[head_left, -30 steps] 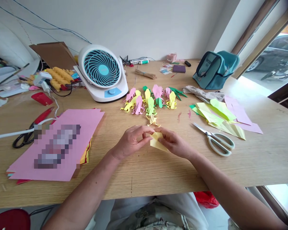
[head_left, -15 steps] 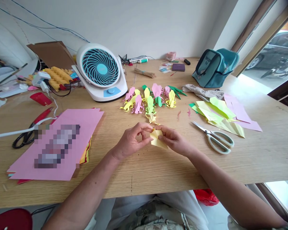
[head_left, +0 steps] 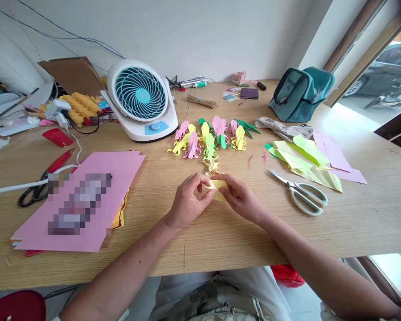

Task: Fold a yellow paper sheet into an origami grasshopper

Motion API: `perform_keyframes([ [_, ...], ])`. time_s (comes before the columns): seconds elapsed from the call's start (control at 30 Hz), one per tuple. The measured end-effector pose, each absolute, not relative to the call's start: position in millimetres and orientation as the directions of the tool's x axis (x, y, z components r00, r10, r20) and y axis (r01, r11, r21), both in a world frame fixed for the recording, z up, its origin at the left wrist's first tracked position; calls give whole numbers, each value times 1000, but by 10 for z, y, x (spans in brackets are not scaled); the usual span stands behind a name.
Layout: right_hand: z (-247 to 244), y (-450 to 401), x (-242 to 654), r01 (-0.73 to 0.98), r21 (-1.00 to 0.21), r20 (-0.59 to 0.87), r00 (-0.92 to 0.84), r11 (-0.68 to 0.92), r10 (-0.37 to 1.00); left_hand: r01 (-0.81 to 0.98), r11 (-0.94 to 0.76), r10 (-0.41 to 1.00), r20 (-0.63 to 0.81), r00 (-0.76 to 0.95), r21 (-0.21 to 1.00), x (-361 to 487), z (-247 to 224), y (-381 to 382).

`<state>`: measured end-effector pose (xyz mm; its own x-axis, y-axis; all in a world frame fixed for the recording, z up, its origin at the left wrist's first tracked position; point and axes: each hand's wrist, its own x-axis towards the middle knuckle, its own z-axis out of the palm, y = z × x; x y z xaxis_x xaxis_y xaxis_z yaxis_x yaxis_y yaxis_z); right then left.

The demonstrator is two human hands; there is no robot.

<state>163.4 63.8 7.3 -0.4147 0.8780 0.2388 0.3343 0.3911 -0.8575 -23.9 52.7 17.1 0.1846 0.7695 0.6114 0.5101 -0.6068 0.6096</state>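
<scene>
Between my two hands is a small piece of pale yellow folded paper (head_left: 220, 194), held just above the front middle of the table. My left hand (head_left: 191, 196) pinches its left side between thumb and fingers. On the right side my right hand (head_left: 239, 196) grips it the same way, fingertips close to the left ones. The fingers cover part of the folds. Right beyond my fingertips lies a pale yellow origami figure (head_left: 213, 165). Behind it sit several more folded figures (head_left: 209, 145) in pink, yellow and green.
White-handled scissors (head_left: 300, 191) lie at right, before loose coloured paper sheets (head_left: 307, 156). A pink paper stack (head_left: 120, 178) is at left, with red-and-black scissors (head_left: 50, 174) beside it. A fan (head_left: 142, 96) stands behind; a teal bag (head_left: 300, 96) sits at back right.
Both hands have turned the yellow paper so it looks flatter and less of its face shows. My left hand has shifted slightly right and down.
</scene>
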Motion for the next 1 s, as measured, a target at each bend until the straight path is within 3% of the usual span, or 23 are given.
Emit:
perform_keyframes([
  [0.2, 87, 626, 1600, 300, -857, 263, -446, 420, 855, 526, -568, 795, 587, 153, 633, -247, 184, 526],
  [0.53, 23, 640, 1592, 337, -838, 276, -416, 429, 866, 634, -611, 749, 605, 270, 474, -247, 221, 528],
  [0.77, -26, 650, 1574, 217, -902, 262, -409, 373, 874, 545, -576, 796, 571, 202, 610, -254, 179, 557],
  [1.0, -1, 618, 1566, 210, -903, 265, -411, 374, 872, 541, -504, 837, 536, 112, 673, -232, 186, 553],
])
